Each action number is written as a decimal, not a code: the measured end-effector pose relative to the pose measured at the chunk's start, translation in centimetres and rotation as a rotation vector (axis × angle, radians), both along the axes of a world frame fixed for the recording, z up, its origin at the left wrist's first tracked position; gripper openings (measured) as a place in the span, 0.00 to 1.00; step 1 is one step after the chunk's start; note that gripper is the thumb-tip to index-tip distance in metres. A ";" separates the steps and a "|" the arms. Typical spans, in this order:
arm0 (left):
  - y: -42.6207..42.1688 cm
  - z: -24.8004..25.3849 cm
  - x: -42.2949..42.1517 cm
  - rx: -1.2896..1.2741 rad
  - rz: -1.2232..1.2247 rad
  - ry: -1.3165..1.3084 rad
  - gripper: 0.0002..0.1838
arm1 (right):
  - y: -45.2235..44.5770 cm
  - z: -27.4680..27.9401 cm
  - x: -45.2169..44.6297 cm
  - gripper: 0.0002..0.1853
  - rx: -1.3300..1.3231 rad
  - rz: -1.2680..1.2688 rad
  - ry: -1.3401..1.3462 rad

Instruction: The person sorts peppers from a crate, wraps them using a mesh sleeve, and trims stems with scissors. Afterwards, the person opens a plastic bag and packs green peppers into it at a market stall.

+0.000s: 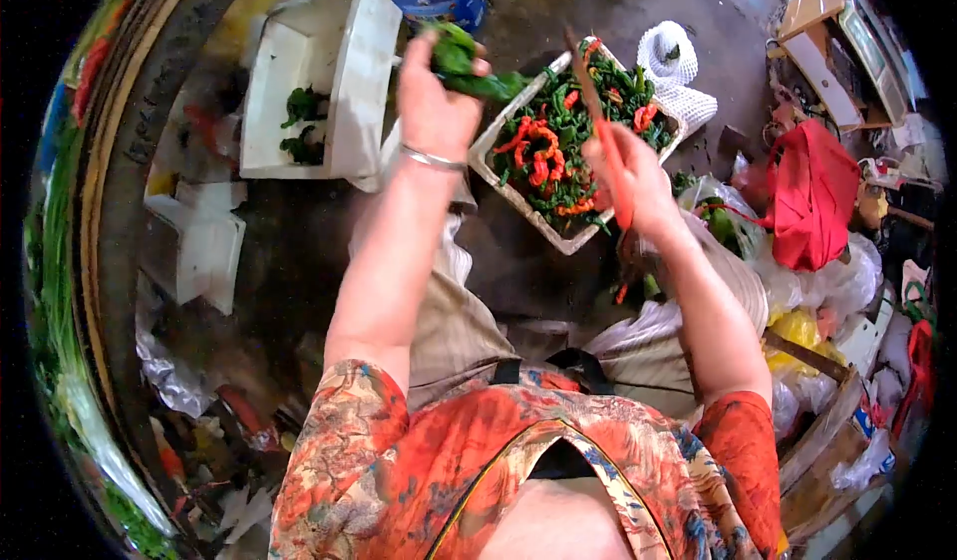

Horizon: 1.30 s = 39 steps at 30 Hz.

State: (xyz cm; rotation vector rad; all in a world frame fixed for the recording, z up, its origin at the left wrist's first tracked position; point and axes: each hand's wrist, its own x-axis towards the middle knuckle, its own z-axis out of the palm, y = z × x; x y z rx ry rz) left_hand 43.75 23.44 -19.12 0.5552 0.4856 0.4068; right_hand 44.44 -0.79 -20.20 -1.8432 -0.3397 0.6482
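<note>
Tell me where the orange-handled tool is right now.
In the head view, right of centre, the orange-handled tool is in the right hand, appearing across the pale crate of greens.

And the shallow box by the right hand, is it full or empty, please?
The box looks full: green pieces and red pieces spread from wall to wall and hide its bottom.

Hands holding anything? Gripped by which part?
Right hand: knife, by its orange handle. Left hand: green leaves; which part is gripped is too blurred to tell.
</note>
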 end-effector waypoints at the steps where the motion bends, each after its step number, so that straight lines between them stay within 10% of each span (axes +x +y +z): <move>1: 1.6 0.2 -0.1 0.061 -0.017 -0.032 0.11 | -0.5 0.2 0.4 0.27 0.002 -0.010 0.025; 13: 29.5 -0.1 -3.2 1.136 0.484 0.482 0.35 | -5.1 3.2 2.4 0.34 0.321 -0.281 0.253; 19: 21.1 -2.9 1.1 1.974 0.072 0.745 0.37 | -5.0 4.1 2.5 0.37 0.351 -0.275 0.274; 22: 8.4 -5.4 3.6 1.599 -0.717 0.478 0.29 | -5.0 4.2 3.0 0.34 0.410 -0.275 0.324; 26: -1.9 -15.4 5.2 1.811 -1.228 0.490 0.33 | -5.2 3.9 3.0 0.32 0.416 -0.281 0.290; 28: -6.3 -18.0 3.8 1.806 -1.178 0.558 0.24 | -5.2 4.2 3.0 0.33 0.423 -0.294 0.318; 34: -10.5 -23.5 -0.8 1.653 -1.015 0.980 0.37 | -5.8 3.8 2.9 0.36 0.425 -0.297 0.379; 39: -10.1 -27.1 -1.4 1.770 -0.663 0.751 0.29 | -6.7 3.4 2.8 0.33 0.414 -0.286 0.464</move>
